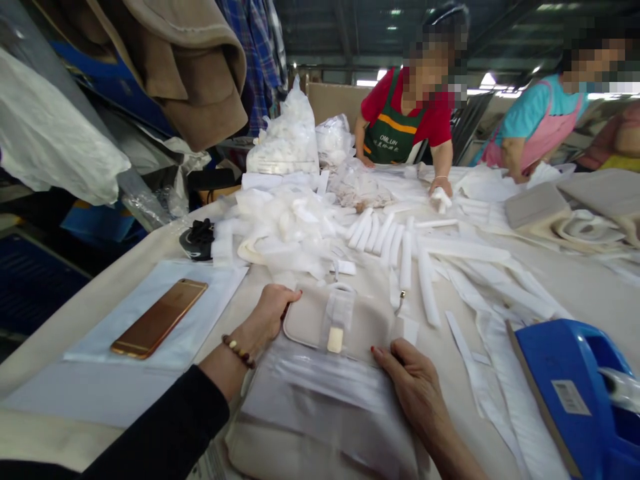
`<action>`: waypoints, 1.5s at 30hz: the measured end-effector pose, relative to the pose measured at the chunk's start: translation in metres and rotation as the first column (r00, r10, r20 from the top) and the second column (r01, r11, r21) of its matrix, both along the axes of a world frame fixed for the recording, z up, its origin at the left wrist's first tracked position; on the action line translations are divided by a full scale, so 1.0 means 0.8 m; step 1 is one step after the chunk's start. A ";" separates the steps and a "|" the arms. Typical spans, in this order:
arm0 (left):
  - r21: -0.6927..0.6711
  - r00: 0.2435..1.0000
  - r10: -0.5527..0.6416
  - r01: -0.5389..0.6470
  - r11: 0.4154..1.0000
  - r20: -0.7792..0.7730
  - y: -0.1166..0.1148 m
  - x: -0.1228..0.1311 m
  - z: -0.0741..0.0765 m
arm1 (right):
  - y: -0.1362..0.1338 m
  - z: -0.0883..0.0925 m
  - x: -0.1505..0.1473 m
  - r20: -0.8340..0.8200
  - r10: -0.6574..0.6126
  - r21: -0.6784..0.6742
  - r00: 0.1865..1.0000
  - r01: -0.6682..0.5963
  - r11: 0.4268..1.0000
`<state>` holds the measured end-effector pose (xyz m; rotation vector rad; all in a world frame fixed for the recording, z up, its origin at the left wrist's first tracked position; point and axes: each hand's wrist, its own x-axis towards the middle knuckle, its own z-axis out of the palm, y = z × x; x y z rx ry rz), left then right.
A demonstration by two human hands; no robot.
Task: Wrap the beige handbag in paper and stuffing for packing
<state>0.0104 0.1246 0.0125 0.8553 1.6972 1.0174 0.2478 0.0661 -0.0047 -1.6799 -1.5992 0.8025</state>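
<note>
- Head view, item one: beige pouch (350, 327), flat on the table (575, 287) just before the person, its near edge overlapping a clear plastic bag (320, 400). A small see-through tab (337, 320) stands on its middle.
- Left hand (265, 320): at the pouch's 9 o'clock, closed round its left edge, thumb on top. Bead bracelet (239, 351) on the wrist.
- Right hand (415, 387): at the pouch's 5 o'clock, fingers stretched flat on the plastic bag, tips touching the pouch's corner, gripping nothing.
- Gold phone (159, 319): at 9 o'clock, well apart, on a white sheet.
- White rolls (385, 237): a row at 12 o'clock.
- Blue tape dispenser (575, 393): at 3 o'clock.
- Two co-workers, red shirt (400, 120) and teal shirt (535, 120): far side, 1 o'clock.
</note>
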 end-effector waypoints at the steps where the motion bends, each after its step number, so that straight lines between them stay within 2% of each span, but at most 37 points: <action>1: 0.001 1.000 -0.005 0.005 1.000 -0.001 -0.001 0.001 0.002 | -0.001 -0.001 0.000 0.004 -0.004 0.003 1.000 0.004 1.000; 4: 0.033 0.997 -0.040 0.043 0.999 -0.065 -0.010 0.002 0.011 | -0.002 -0.001 -0.001 0.004 -0.004 0.027 1.000 0.004 1.000; 9: 0.140 0.933 -0.032 0.088 0.986 -0.359 -0.016 0.004 0.024 | -0.001 0.003 -0.001 0.024 0.011 0.075 1.000 -0.013 0.997; 12: 0.144 0.885 -0.036 0.115 0.983 -0.464 -0.011 0.005 0.020 | -0.005 0.004 -0.002 0.061 0.016 0.085 0.998 -0.021 0.996; 16: 0.094 0.858 -0.095 0.165 0.982 -0.506 -0.001 0.003 0.009 | -0.010 0.006 -0.008 0.101 0.027 0.063 0.994 -0.034 0.997; 18: 0.071 0.829 -0.130 0.201 0.977 -0.544 0.000 0.001 0.010 | -0.011 0.007 -0.010 0.121 0.029 0.057 0.992 -0.036 0.998; 21: 0.058 0.735 -0.153 0.254 0.966 -0.661 -0.004 0.000 0.022 | -0.012 0.009 -0.012 0.145 0.020 0.068 0.989 -0.030 0.997; 24: 0.082 0.575 -0.123 0.318 0.945 -0.809 -0.019 0.013 0.040 | -0.013 0.010 -0.012 0.168 0.001 0.095 0.986 -0.017 0.995; 26: 0.107 0.458 -0.114 0.430 0.896 -0.882 -0.032 0.031 0.048 | -0.014 0.010 -0.012 0.182 -0.007 0.109 0.983 -0.014 0.994; 29: 0.090 0.314 -0.165 0.660 0.745 -0.935 -0.050 0.066 0.047 | -0.015 0.007 -0.014 0.199 -0.009 0.128 0.980 -0.017 0.992; 32: 0.050 0.217 -0.219 0.810 0.584 -0.951 -0.058 0.092 0.030 | -0.017 0.002 -0.018 0.208 -0.006 0.150 0.978 -0.026 0.988; 34: 0.022 0.165 -0.234 0.858 0.513 -0.958 -0.058 0.099 0.016 | -0.017 -0.001 -0.018 0.207 -0.007 0.168 0.978 -0.028 0.985; 36: -0.020 0.110 -0.242 0.877 0.480 -0.964 -0.057 0.099 0.004 | -0.017 0.001 -0.014 0.196 -0.003 0.172 0.981 -0.032 0.985; 39: -0.076 0.060 -0.266 0.878 0.473 -0.962 -0.055 0.095 -0.005 | -0.014 0.014 0.006 0.125 0.034 0.144 0.992 -0.052 0.988; 41: -0.091 0.058 -0.291 0.877 0.472 -0.955 -0.054 0.095 -0.006 | -0.011 0.024 0.023 -0.009 -0.013 0.166 1.000 0.014 0.986; 43: -0.096 0.067 -0.312 0.873 0.478 -0.948 -0.053 0.096 -0.005 | -0.006 0.030 0.037 -0.121 -0.115 0.203 0.986 0.138 0.969; 45: -0.097 0.082 -0.332 0.868 0.486 -0.940 -0.051 0.097 -0.004 | 0.000 0.031 0.041 -0.139 -0.186 0.226 0.973 0.214 0.950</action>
